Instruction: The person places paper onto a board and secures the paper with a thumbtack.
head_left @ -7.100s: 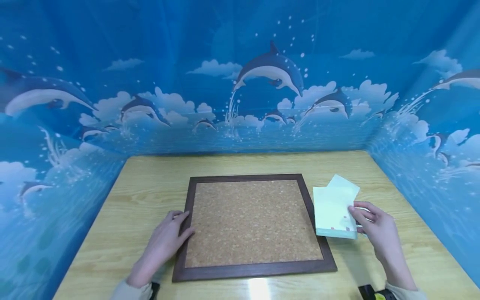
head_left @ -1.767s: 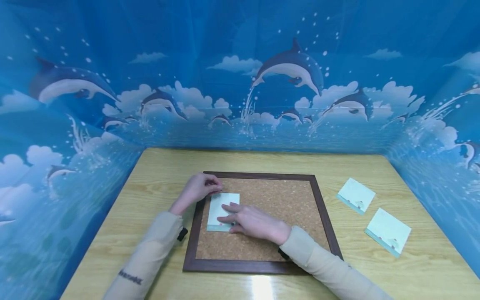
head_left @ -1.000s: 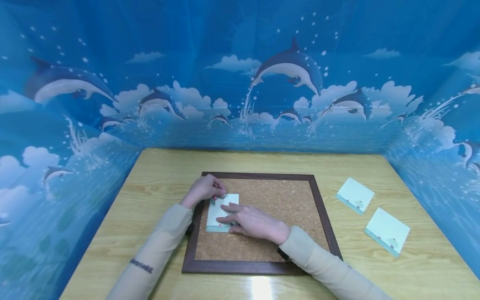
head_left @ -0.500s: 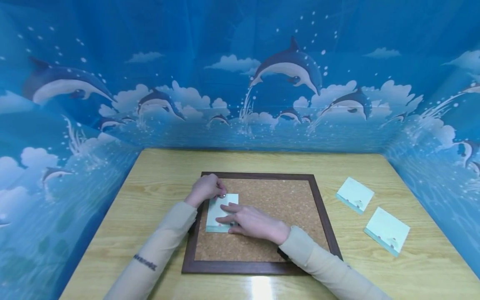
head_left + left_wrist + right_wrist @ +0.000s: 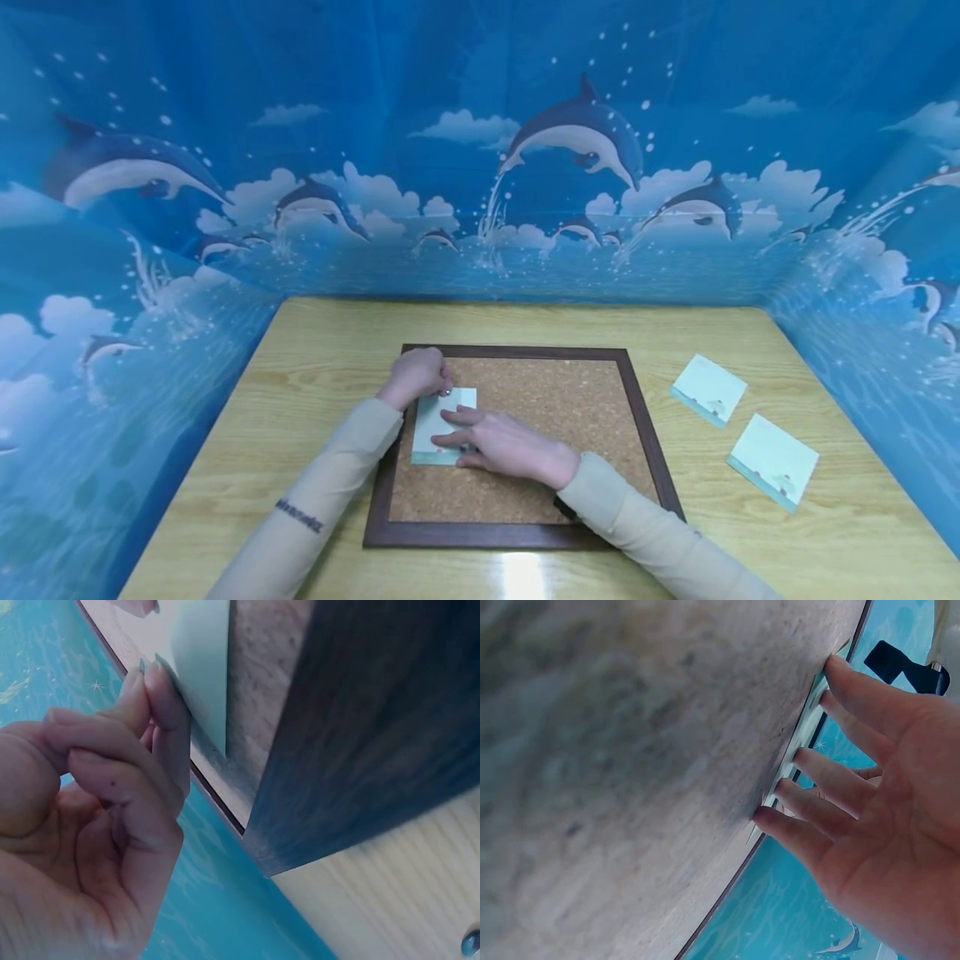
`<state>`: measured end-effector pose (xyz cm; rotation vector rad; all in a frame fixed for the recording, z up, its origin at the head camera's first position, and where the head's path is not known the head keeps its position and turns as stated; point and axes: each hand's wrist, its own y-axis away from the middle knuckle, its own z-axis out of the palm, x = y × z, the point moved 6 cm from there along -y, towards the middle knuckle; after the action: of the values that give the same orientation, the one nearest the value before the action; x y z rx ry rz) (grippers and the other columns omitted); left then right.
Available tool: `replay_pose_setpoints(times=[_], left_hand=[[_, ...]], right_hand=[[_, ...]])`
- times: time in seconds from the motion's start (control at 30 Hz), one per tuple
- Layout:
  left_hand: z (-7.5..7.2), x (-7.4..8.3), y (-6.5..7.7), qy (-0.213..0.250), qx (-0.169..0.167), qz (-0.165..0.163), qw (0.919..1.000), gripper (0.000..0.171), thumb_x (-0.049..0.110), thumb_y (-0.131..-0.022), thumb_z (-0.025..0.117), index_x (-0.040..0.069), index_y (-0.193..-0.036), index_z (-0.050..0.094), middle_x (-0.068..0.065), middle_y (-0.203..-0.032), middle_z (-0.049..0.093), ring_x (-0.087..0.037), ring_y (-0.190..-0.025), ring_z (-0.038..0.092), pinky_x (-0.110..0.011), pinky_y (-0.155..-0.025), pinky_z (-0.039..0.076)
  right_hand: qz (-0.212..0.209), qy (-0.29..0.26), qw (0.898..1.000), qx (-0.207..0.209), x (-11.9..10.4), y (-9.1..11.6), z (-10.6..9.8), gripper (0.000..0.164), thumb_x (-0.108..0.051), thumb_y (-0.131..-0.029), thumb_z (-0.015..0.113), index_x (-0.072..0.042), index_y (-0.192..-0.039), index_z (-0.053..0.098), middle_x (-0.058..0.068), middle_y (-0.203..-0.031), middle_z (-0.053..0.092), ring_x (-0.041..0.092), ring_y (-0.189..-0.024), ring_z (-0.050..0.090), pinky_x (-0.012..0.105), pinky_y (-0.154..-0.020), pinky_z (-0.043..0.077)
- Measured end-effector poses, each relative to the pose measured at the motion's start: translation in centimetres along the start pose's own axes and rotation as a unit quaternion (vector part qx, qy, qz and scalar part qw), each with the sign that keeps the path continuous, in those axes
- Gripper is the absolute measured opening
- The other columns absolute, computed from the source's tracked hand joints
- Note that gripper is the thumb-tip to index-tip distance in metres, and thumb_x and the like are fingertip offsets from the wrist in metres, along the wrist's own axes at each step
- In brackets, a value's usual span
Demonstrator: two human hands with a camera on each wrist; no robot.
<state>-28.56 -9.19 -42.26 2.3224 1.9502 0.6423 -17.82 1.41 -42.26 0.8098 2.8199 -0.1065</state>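
Observation:
A pale green note sheet (image 5: 431, 425) lies upright on the left part of a cork board (image 5: 555, 425) with a dark brown frame. At its top edge my left hand (image 5: 420, 372) pinches a small shiny thumbtack (image 5: 447, 392) between thumb and forefinger; the fingertips hide most of it. The left wrist view shows this left hand (image 5: 112, 772) with its other fingers curled, beside the note's edge (image 5: 202, 667). My right hand (image 5: 506, 446) presses the note's right side with spread fingers, and in the right wrist view the fingertips (image 5: 765, 817) touch the paper.
Two pale green note pieces (image 5: 708, 390) (image 5: 774, 461) lie on the wooden table (image 5: 322, 333), right of the board. A dolphin-patterned blue cloth (image 5: 450, 167) stands around the table's back and sides. A small round shiny thing (image 5: 471, 943) shows in the left wrist view.
Since the oldest frame the note stack has left my right hand; one note now lies on the board, two on the table. Lately my left hand shifted slightly right and onto the note's top edge.

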Motion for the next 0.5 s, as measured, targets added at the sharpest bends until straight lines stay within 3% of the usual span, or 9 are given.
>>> replay_pose_setpoints(times=[0.2,0.4,0.5], left_hand=[[-0.04,0.22,-0.05,0.0,-0.01,-0.006,0.9999,0.013,0.012,-0.075,0.069,0.02,-0.063,0.069,0.006,-0.055,0.06,-0.013,-0.058,0.051,-0.024,-0.052,0.035],[-0.48,0.44,0.44,0.009,0.019,0.015,0.9997,0.011,0.012,-0.075,0.066,0.016,-0.065,0.069,0.006,-0.052,0.056,-0.011,-0.05,0.046,-0.023,-0.046,0.032],[-0.68,0.2,0.57,0.017,0.032,0.02,0.9991,0.013,0.021,-0.078,0.069,0.015,-0.067,0.068,0.006,-0.054,0.055,-0.01,-0.05,0.046,-0.024,-0.047,0.034]], right_hand=[[-0.004,-0.002,1.0,0.003,0.03,0.01,-0.03,0.043,-0.034,-0.089,0.058,-0.025,-0.131,0.051,0.01,-0.142,0.039,0.024,-0.125,0.044,0.034,-0.091,0.048],[-0.006,-0.001,1.0,0.004,0.04,0.04,0.04,0.043,-0.033,-0.089,0.058,-0.025,-0.131,0.051,0.009,-0.143,0.039,0.023,-0.126,0.043,0.034,-0.091,0.047],[-0.01,0.001,1.0,0.006,0.03,0.04,0.12,0.043,-0.033,-0.089,0.058,-0.025,-0.131,0.051,0.009,-0.143,0.038,0.023,-0.127,0.043,0.034,-0.092,0.047]])
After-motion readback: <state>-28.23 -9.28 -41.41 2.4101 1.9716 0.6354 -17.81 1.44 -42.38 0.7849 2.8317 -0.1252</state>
